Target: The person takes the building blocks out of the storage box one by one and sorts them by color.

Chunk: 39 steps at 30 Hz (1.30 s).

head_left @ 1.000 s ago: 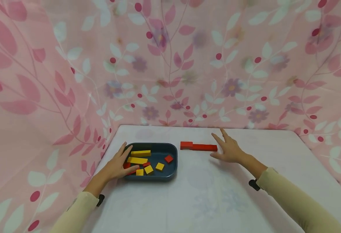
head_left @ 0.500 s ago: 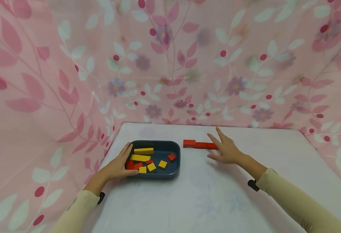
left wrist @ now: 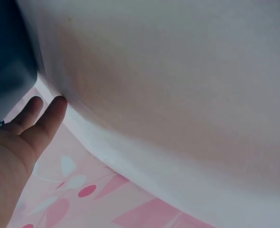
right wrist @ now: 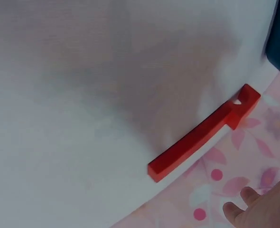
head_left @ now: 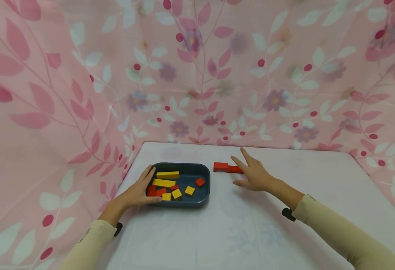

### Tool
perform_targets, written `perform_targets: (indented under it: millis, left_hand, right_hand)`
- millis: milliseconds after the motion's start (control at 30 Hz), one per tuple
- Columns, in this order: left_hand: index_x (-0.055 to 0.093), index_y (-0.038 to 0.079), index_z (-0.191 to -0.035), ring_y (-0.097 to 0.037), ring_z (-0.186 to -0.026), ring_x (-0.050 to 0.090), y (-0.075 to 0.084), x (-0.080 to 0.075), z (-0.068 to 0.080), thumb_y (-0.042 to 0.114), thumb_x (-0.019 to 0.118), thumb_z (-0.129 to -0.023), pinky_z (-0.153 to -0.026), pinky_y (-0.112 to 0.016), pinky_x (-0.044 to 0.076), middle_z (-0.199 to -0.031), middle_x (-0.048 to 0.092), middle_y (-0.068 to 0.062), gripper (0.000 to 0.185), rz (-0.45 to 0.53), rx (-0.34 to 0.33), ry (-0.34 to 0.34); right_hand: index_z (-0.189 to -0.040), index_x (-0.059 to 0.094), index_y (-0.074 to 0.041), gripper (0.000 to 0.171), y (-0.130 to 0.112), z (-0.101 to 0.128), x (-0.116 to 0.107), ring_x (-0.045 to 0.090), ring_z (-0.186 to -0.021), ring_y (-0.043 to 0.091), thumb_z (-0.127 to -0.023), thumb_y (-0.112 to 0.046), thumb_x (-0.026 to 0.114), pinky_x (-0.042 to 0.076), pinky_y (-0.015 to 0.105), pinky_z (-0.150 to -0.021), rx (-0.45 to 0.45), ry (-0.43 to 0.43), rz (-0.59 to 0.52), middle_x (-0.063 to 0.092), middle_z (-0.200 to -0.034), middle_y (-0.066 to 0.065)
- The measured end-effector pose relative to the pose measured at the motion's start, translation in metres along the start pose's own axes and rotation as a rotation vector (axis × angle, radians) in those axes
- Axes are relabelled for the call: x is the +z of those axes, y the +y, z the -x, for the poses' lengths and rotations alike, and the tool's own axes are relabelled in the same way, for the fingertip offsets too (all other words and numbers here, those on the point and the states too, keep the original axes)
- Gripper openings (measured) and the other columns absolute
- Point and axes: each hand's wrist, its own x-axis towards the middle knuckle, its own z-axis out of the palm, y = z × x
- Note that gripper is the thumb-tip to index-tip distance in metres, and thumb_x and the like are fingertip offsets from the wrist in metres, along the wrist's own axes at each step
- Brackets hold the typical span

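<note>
On a white table [head_left: 251, 232], my left hand [head_left: 134, 193] rests flat against the dark blue tray [head_left: 202, 198] of yellow and red blocks. Right of the tray, my right hand [head_left: 254, 175] hovers, fingers spread, beside the long red block [head_left: 229, 167].

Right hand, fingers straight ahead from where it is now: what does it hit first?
Likely the long red block; the right hand hovers at or over its near end. Past that, only bare table and curtain. Height unclear.

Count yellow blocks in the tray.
5, all in the dark tray: long one at the back, long one below it, three small squares in front. Others may hide under the left hand.
</note>
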Motion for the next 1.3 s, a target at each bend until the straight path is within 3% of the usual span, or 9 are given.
perform_targets:
  millis: [300,567,800,1300]
  left_hand:
    - [0.003,0.021,-0.161,-0.043,-0.148,0.022,0.001,-0.002,0.002,0.062,0.075,-0.075,-0.109,-0.065,0.036,-0.167,-0.009,-0.007,0.119,0.0,-0.002,-0.005]
    - [0.001,0.023,-0.161,-0.041,-0.149,0.019,-0.004,-0.003,0.001,0.061,0.078,-0.073,-0.11,-0.064,0.035,-0.167,-0.01,-0.005,0.122,0.022,-0.001,-0.017]
    - [-0.001,0.022,-0.16,-0.04,-0.15,0.017,-0.002,-0.002,0.002,0.06,0.078,-0.073,-0.11,-0.064,0.035,-0.168,-0.008,-0.006,0.123,0.038,0.017,-0.005]
    - [-0.003,0.028,-0.16,-0.037,-0.15,0.018,0.0,0.001,0.002,0.063,0.08,-0.07,-0.112,-0.064,0.033,-0.168,-0.008,-0.002,0.127,0.035,-0.021,0.013]
  right_hand:
    - [-0.159,0.021,-0.029,0.094,-0.027,-0.015,-0.008,0.027,-0.146,0.043,-0.084,-0.047,0.076,0.027,0.065,-0.115,-0.058,-0.027,0.0,0.001,-0.167,0.016]
    - [-0.159,0.019,-0.033,0.094,-0.055,-0.03,-0.001,0.026,-0.147,0.04,-0.084,-0.051,0.074,0.029,0.063,-0.115,-0.105,-0.067,-0.033,-0.003,-0.168,0.01]
    - [-0.158,0.021,-0.033,0.093,-0.067,-0.041,0.003,0.024,-0.148,0.039,-0.084,-0.045,0.075,0.027,0.062,-0.117,-0.111,-0.041,-0.072,-0.001,-0.168,0.009]
    - [-0.158,0.023,-0.029,0.089,-0.106,-0.06,0.034,0.028,-0.148,0.036,-0.086,-0.055,0.069,0.029,0.062,-0.116,-0.212,-0.118,-0.035,-0.003,-0.168,0.007]
